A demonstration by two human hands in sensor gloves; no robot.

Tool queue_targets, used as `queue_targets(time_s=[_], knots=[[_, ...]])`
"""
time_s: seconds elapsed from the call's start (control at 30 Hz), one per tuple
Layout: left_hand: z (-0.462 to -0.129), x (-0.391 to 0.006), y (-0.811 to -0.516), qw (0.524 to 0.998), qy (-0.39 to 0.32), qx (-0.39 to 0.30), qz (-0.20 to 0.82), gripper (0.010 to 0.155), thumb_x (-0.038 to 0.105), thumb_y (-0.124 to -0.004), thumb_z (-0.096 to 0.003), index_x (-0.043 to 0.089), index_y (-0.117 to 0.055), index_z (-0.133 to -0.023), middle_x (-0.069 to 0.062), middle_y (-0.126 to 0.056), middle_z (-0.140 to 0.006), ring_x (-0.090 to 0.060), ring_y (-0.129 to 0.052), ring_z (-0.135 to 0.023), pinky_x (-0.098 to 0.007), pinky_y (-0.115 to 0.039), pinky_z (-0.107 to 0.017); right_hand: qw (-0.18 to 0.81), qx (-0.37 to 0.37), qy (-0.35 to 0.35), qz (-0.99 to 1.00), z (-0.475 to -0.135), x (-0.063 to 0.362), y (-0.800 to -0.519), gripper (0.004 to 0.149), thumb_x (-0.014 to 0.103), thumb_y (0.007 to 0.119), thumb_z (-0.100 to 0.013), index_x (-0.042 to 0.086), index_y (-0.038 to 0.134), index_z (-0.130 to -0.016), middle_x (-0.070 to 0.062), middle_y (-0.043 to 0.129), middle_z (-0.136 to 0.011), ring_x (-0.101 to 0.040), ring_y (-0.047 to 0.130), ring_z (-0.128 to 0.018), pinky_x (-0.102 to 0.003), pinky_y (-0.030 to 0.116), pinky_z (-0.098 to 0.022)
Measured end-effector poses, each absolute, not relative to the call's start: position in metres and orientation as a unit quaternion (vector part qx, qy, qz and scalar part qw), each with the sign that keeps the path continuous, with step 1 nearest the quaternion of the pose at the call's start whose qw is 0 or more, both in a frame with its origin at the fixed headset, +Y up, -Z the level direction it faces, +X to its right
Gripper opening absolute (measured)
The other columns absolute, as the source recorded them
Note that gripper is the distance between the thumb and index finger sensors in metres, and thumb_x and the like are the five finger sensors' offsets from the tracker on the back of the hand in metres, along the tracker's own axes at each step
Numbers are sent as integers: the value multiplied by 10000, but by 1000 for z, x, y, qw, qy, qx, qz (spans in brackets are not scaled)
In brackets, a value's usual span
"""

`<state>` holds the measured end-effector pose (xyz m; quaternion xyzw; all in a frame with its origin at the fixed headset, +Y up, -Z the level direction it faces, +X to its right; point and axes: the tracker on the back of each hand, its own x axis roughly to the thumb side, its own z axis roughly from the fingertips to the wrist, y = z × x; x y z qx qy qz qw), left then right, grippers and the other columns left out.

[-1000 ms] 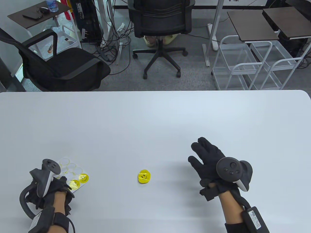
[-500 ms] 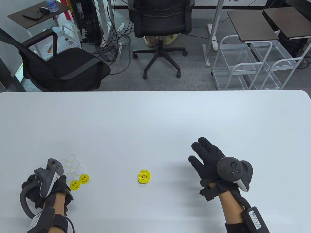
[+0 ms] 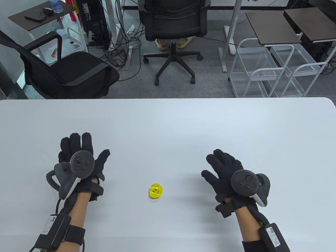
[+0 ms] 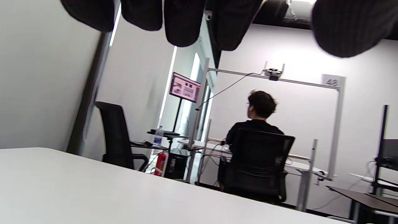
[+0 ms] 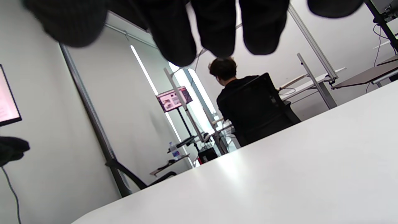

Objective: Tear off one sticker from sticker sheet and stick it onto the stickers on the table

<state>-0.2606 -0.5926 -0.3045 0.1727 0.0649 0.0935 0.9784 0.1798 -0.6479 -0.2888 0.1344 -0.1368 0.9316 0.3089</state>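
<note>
Sheet gone from view: left hand (image 3: 78, 164) has swung up, flat, fingers apart, like right hand (image 3: 225, 170); stickers (image 3: 156, 190) lie on table (image 3: 168, 126) between, task likely finished.

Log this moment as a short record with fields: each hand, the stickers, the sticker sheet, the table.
left hand: flat over the table, fingers spread, holding nothing visible
right hand: open, fingers spread, holding nothing
stickers: yellow smiley stack on the table between the hands, touched by neither
sticker sheet: not in view; may lie under the left hand, cannot tell
table: white
wrist views: gloved fingertips hang from the top edge, with only table and room beyond
</note>
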Motion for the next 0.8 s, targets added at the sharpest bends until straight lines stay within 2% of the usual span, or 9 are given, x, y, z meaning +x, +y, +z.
queue_targets(time_s=[0.3,0.57,0.7,0.8], knots=[[-301,-207,-597,972,-31,197,121,863,723,-724,-453,277,-484,-1151,-140,-397,-1246,-456,-306,-1129,-664,-445,-763,308,130,-144,931,-288,182,-646,718,574,688,-479,122,703,-1036,-243,622,-1136,-610,572,-992,-834,434,-635],[-295,-183,-632,965,-71,171,185,849,725,-722,-458,248,-543,-1137,-156,-459,-1234,-469,-344,-1123,-675,-455,-751,311,128,-142,931,-287,184,-647,723,579,682,-479,121,702,-1038,-251,615,-1139,-623,543,-997,-837,424,-632],[-291,-178,-651,969,-78,175,156,844,733,-717,-458,254,-550,-1133,-147,-474,-1231,-463,-352,-1123,-672,-462,-749,308,131,-138,932,-287,182,-647,729,585,676,-478,123,699,-1041,-273,608,-1139,-634,528,-996,-841,419,-628],[-292,-177,-663,975,-90,140,145,851,731,-719,-458,262,-526,-1141,-141,-435,-1241,-456,-305,-1128,-682,-422,-754,303,132,-137,934,-287,181,-648,731,589,674,-477,125,699,-1042,-279,607,-1138,-637,522,-997,-840,419,-628]])
